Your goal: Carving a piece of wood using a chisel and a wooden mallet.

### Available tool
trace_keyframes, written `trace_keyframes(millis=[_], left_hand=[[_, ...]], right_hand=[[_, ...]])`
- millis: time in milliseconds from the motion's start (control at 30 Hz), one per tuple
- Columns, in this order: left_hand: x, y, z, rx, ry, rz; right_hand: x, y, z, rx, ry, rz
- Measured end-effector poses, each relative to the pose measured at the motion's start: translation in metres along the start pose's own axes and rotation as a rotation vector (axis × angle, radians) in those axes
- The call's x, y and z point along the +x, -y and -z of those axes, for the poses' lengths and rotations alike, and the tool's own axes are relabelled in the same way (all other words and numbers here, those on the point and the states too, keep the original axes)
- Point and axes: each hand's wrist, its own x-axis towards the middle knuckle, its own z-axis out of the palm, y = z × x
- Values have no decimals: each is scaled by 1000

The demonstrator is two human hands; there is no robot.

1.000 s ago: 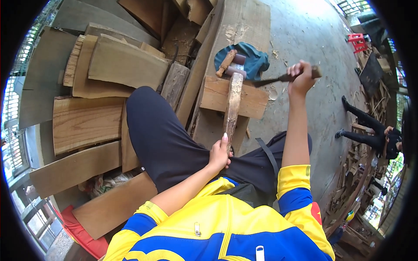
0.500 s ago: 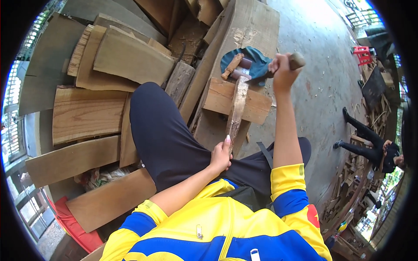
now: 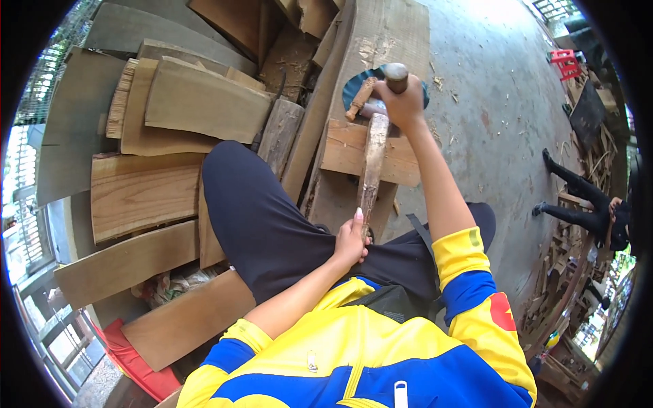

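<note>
My left hand (image 3: 351,239) is closed round the lower end of a rough wooden stick (image 3: 372,160) between my thighs. The stick slants away from me across a flat wooden block (image 3: 341,146). My right hand (image 3: 403,102) grips the thick round wooden handle of a chopping knife (image 3: 396,77) above the stick's far end; the hand hides the blade. Beside that far end, a small carved wooden piece (image 3: 360,99) and a dark purplish cylinder (image 3: 373,109) lie on a round teal cloth-like thing (image 3: 354,83), partly covered by my right hand.
The block sits on a long plank (image 3: 398,34) with shavings. Stacked boards (image 3: 204,98) crowd the left. Concrete floor (image 3: 476,122) stretches right, where a red stool (image 3: 564,64), scrap wood (image 3: 551,279) and a person in dark clothes (image 3: 585,200) are.
My right hand has moved left with the knife, from right of the stick to over its far end. The blade, visible before against the stick, is now hidden. My left hand keeps its hold.
</note>
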Motion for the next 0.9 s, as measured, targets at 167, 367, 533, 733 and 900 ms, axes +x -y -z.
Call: trace_keyframes(millis=[167, 367, 533, 733, 900], left_hand=[[-2, -5, -6, -37, 45, 30], [4, -3, -1, 7, 54, 14], [1, -6, -2, 73, 12, -16], [8, -6, -4, 98, 1, -51], [6, -3, 3, 93, 7, -24]], right_hand=[[-18, 2, 43, 712, -7, -158], [-32, -18, 70, -50, -205, 38], [-17, 18, 82, 785, -320, -101], [-50, -53, 40, 511, -282, -204], [-46, -30, 58, 460, -330, -322]])
